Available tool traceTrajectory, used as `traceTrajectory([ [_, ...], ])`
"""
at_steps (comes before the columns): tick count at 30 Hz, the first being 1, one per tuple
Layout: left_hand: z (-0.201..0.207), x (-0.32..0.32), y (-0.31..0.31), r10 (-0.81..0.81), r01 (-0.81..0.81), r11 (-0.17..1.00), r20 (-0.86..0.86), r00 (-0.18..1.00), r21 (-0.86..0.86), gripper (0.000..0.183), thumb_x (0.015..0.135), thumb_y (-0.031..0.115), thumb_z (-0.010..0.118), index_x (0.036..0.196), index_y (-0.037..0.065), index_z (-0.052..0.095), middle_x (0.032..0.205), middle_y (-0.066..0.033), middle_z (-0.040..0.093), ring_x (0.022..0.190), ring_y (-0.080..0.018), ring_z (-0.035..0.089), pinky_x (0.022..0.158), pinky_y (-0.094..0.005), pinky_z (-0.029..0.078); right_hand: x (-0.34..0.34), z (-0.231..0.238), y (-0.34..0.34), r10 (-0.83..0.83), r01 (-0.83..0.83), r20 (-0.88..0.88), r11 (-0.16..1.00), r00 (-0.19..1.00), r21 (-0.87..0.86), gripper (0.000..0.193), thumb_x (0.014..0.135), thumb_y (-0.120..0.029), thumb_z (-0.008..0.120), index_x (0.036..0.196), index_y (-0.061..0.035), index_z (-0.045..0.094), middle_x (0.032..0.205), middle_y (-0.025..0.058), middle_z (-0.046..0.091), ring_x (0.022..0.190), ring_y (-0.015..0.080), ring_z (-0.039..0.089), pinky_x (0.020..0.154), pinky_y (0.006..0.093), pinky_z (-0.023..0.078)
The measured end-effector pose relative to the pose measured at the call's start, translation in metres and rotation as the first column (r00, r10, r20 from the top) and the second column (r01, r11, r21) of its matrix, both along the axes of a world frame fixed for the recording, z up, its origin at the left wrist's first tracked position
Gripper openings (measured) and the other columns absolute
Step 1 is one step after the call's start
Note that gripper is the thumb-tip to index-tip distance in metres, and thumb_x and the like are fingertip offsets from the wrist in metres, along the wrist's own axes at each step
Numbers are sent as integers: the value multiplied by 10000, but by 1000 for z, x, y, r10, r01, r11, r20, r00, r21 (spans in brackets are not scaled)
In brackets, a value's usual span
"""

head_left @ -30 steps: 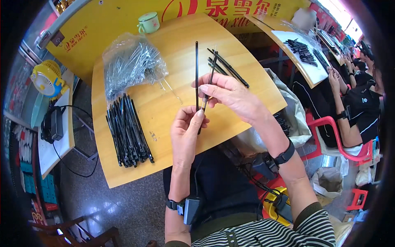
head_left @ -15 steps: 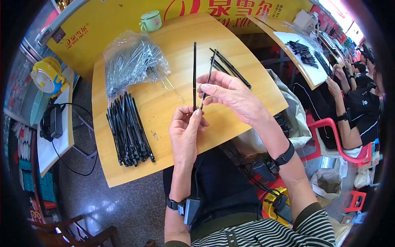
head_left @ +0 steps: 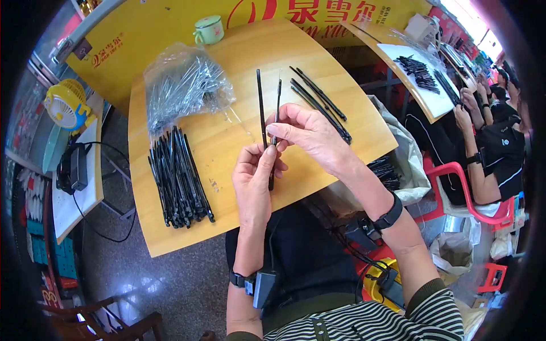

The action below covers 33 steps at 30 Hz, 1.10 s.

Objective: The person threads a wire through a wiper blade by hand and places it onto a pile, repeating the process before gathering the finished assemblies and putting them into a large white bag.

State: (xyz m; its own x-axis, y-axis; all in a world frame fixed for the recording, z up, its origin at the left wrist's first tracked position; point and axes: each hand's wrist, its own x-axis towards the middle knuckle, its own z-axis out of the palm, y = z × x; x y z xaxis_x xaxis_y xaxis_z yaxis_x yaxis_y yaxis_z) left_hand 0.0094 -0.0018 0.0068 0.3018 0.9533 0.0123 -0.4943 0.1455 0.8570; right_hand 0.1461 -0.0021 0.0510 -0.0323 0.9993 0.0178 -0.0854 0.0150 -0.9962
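Above the near part of the table, my left hand (head_left: 254, 176) is closed around a slim black rod (head_left: 260, 99) that stands nearly upright. Close beside it, a second black rod (head_left: 278, 105) with a thin, pale wire-like tip is pinched between the thumb and fingers of my right hand (head_left: 310, 133). The lower part of this second rod runs into my left hand's grip, and a dark end shows below the fingers. Whether the two rods touch inside the grip is hidden. Several similar rods (head_left: 321, 105) lie at the right of my hands.
On the left of the wooden table (head_left: 239, 210) lies a dense bundle of black rods (head_left: 179, 182), below a clear plastic bag (head_left: 187, 85) of thin pieces. A green mug (head_left: 209, 29) stands at the back. An open sack (head_left: 406, 165) holding black rods stands at the right edge.
Both rods have come lower and lean slightly left. My right hand has moved down and left, closer to my left hand, uncovering more of the rods lying on the right.
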Motion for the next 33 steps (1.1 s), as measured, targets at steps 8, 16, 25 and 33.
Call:
traceTrajectory([
  [8, -4, -1, 2, 28, -26, 999, 64, 998, -30, 79, 868, 105, 572, 907, 36, 573, 737, -18, 590, 618, -67, 530, 538, -174, 391, -6, -1, -6, -24, 24, 29, 1000, 999, 5, 179, 865, -149, 572, 963, -5, 534, 834, 6, 547, 745, 68, 513, 694, 218, 435],
  [16, -5, -1, 3, 42, -41, 999, 36, 998, -10, 73, 859, 92, 580, 901, 32, 577, 754, -22, 598, 611, -59, 525, 533, -168, 390, -9, -3, -5, -78, 77, 136, 997, 988, 11, 118, 827, -96, 563, 859, 7, 514, 786, 37, 555, 699, 88, 530, 641, 233, 450],
  [25, -7, 1, 4, 29, -29, 999, 19, 999, -22, 86, 851, 91, 586, 910, 29, 574, 765, -12, 592, 629, -64, 526, 535, -173, 390, -17, -15, -2, -254, 240, 153, 965, 955, 103, 148, 749, -74, 577, 799, 46, 506, 690, 108, 576, 622, 129, 559, 555, 272, 461],
  [33, -9, 3, 2, 89, -83, 994, -82, 993, 78, 119, 891, 116, 539, 951, 17, 566, 773, -13, 595, 664, -53, 534, 588, -174, 419, -20, -14, -4, -274, 266, 130, 961, 953, 79, 145, 765, -74, 573, 822, 47, 518, 675, 121, 573, 575, 120, 558, 506, 257, 476],
])
